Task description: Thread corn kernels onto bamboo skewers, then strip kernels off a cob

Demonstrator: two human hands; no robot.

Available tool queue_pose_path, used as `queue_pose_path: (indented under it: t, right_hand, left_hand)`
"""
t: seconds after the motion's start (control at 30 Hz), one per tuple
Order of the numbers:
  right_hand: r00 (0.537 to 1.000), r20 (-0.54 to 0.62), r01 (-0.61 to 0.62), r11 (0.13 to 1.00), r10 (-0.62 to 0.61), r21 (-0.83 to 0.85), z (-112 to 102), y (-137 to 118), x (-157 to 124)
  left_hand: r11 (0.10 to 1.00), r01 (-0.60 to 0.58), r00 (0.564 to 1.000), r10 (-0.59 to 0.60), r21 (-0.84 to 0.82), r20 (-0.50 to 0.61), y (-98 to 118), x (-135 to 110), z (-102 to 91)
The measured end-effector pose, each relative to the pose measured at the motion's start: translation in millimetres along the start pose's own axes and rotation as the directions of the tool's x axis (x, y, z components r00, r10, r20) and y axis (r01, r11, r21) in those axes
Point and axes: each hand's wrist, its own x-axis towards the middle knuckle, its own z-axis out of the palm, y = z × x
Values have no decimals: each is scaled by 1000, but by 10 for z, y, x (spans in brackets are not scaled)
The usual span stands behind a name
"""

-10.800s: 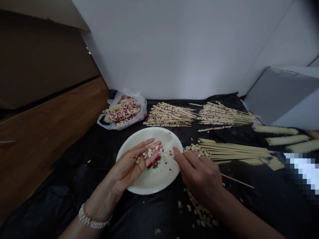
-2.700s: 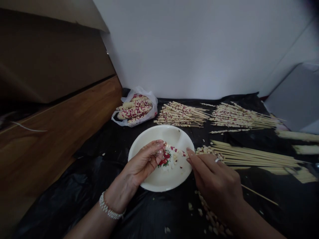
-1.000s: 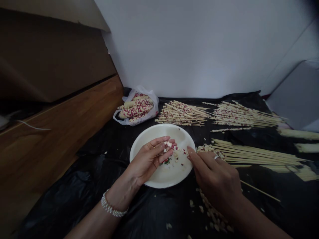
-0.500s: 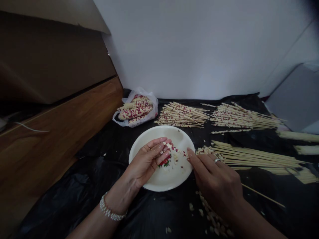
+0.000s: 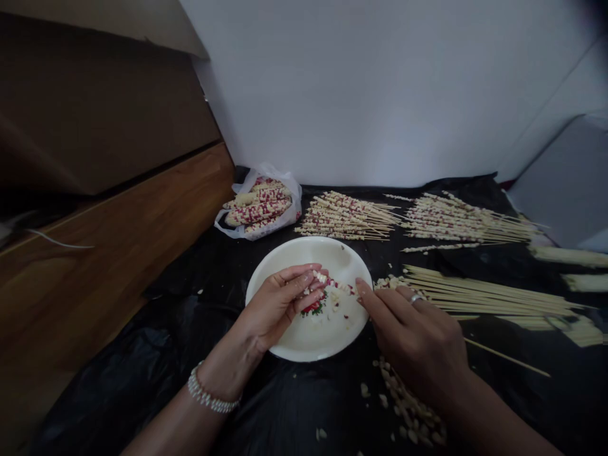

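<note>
My left hand (image 5: 280,304) is curled over the white plate (image 5: 294,342), its fingers pinched on loose corn kernels (image 5: 319,278) at the tip of a skewer. My right hand (image 5: 418,339) grips that thin wooden skewer (image 5: 338,286), which carries white and red kernels near its tip and runs back under the hand to the right. A few kernels lie on the plate around its red flower print. A pearl bracelet is on my left wrist and a ring on my right hand.
Black plastic sheet (image 5: 142,380) covers the surface. A bag of red-and-white corn cobs (image 5: 259,209) and two piles of loaded skewers (image 5: 346,216) (image 5: 456,218) lie at the back. Bare skewers (image 5: 484,294) lie right. Loose kernels (image 5: 403,411) are scattered below my right hand. A wooden ledge is on the left.
My left hand's fingers have closed tighter round the kernels at the skewer tip. My right hand has stayed in place holding the skewer.
</note>
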Motion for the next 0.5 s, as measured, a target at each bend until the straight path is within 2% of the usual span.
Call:
queue_pose_path:
  t: [0.17,0.33,0.5]
  right_hand:
    - [1000,-2,-3,1000,3,27,17,-4,-8]
    - [997,-50,-50,994,55,98,46,-38,-7]
    - [995,-76,-63,992,71,109,26,-74,12]
  left_hand:
    - [998,-13,1000,12,60,15,-6,9,-24]
    - [1000,15,1000,-15,-22,-18,-4,0,16]
    - [1000,9,999,-10,-26,-42,-24,-4,23]
